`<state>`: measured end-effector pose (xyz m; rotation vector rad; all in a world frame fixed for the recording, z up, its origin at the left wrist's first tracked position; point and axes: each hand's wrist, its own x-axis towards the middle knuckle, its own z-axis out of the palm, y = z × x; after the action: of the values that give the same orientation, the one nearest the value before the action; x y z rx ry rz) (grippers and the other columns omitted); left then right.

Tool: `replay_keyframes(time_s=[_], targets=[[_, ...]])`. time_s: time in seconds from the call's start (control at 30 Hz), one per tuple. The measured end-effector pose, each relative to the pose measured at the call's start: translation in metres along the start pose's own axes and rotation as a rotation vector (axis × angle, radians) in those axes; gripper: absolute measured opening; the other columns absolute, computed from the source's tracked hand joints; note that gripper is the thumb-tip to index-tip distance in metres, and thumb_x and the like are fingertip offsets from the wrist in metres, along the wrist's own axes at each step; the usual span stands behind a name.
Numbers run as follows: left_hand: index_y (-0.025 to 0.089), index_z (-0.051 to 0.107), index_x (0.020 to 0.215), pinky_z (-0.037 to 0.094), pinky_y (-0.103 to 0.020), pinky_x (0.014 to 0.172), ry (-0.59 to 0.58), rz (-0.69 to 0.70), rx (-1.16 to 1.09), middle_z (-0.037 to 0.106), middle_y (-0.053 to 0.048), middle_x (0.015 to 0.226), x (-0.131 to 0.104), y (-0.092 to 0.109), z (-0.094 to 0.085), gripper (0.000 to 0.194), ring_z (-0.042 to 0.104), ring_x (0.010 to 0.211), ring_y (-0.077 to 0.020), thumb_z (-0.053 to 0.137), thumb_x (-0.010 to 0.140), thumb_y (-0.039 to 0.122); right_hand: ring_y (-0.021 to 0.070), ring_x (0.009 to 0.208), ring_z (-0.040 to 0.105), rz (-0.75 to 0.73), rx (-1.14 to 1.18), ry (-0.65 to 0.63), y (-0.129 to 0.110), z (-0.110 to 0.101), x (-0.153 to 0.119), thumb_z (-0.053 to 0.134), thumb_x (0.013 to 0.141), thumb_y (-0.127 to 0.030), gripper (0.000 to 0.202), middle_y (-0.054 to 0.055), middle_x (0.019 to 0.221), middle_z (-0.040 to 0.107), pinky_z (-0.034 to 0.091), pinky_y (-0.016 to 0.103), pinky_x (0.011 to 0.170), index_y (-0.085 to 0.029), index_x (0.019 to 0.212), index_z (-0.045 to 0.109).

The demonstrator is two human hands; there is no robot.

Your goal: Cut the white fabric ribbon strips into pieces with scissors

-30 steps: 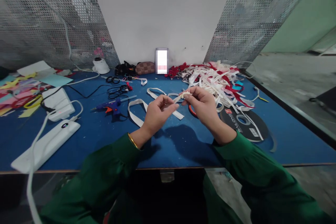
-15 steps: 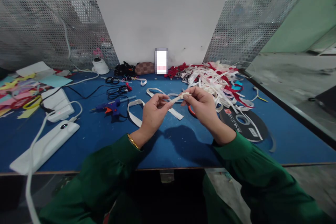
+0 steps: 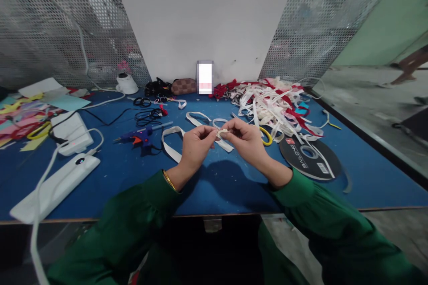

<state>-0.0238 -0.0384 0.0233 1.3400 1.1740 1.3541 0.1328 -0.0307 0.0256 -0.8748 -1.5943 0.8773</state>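
A small cream ribbon piece (image 3: 220, 133) is pinched between my two hands above the blue table (image 3: 220, 187). My left hand (image 3: 197, 144) grips its left end with thumb and fingertips. On its other side, my right hand (image 3: 245, 142) holds it the same way, fingertips nearly touching the left ones. Behind and beside the hands lies a loose white ribbon (image 3: 172, 142), partly hidden by them. Yellow-handled scissors (image 3: 266, 136) rest just right of my right hand. A blue glue gun (image 3: 140, 139) lies to the left.
White and red ribbons (image 3: 277, 102) are heaped at the back right, near a black spool (image 3: 309, 158). A power bank (image 3: 56, 189) and cables lie left. A lit phone (image 3: 205, 78) leans on the white board (image 3: 207, 26). A person's legs (image 3: 413, 64) show far right.
My right hand has moved left toward my left hand, and less of the cream ribbon shows between them. The scissors' yellow handle is now uncovered. A person's legs have appeared at far right.
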Motion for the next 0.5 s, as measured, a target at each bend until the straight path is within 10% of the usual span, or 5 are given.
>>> replay_keyframes(time_s=[0.5], targets=[[0.017, 0.073, 0.082, 0.045, -0.023, 0.054, -0.1, 0.126, 0.091, 0.071, -0.001, 0.07, -0.0019, -0.0011, -0.0017, 0.021, 0.055, 0.053, -0.0104, 0.064, 0.088, 0.035, 0.0147, 0.068, 0.06, 0.073, 0.029, 0.023, 0.009, -0.0032, 0.0055, 0.073, 0.08, -0.032, 0.018, 0.0, 0.077, 0.068, 0.045, 0.029, 0.062, -0.02, 0.094, 0.07]])
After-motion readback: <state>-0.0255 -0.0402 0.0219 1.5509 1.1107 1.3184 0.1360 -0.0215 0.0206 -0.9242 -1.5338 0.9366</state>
